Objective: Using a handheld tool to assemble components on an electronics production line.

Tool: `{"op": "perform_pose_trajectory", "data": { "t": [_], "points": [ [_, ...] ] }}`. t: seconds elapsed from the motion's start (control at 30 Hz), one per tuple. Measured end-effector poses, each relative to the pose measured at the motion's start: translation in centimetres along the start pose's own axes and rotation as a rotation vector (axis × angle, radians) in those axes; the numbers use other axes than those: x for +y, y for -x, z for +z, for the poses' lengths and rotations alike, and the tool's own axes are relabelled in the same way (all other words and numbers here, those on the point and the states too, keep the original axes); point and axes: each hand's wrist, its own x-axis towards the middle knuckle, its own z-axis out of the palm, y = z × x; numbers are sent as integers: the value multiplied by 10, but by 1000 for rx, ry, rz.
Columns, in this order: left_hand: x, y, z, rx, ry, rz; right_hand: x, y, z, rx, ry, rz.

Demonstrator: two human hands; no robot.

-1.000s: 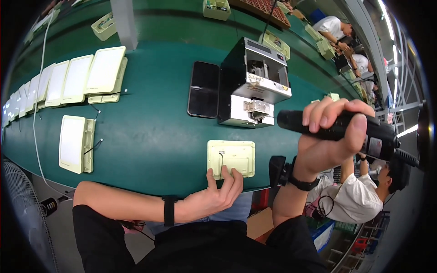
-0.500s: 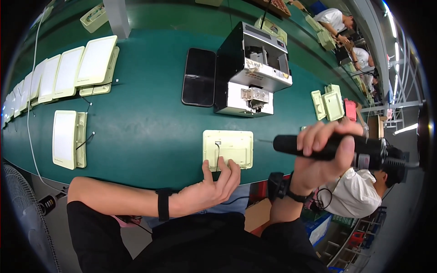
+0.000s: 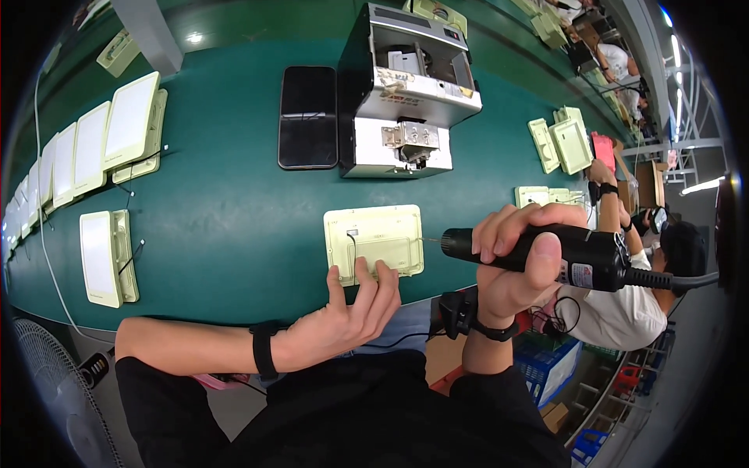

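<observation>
A pale green rectangular plastic housing (image 3: 386, 225) lies flat on the bench in front of me, a thin dark wire (image 3: 355, 251) coming out of a small slot in it. My left hand (image 3: 347, 318) rests its spread fingertips on the housing's near part and edge. In my right hand (image 3: 511, 261) is a black corded electric screwdriver (image 3: 589, 253), held level with fingers wrapped round its body. Its thin bit points left and appears at the housing's right edge; whether it touches cannot be told.
Left on the green bench (image 3: 226, 234) stands a row of white-faced panels (image 3: 90, 148), with one panel unit (image 3: 101, 257) nearer. A black phone (image 3: 308, 117) lies beside a metal-and-black machine (image 3: 406, 101). Pale green shells (image 3: 573, 144) sit at right, near a co-worker's hand (image 3: 601, 173).
My right hand has brought the screwdriver left and slightly down, its bit now at the housing's edge. The left hand stays on the housing. The whole view has shifted.
</observation>
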Motion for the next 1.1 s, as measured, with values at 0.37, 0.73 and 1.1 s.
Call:
{"op": "perform_pose_trajectory", "data": {
  "t": [0.37, 0.73, 1.1],
  "points": [
    [2, -3, 12, -4, -4, -6, 12, 0, -11, -36, -17, -25],
    [-2, -6, 5, -19, -6, -5, 13, -2, -5, -39, -13, -4],
    [-11, 29, -32, 1, 20, -10, -27, 9, 29, -22, 31, -13]
  ]
}}
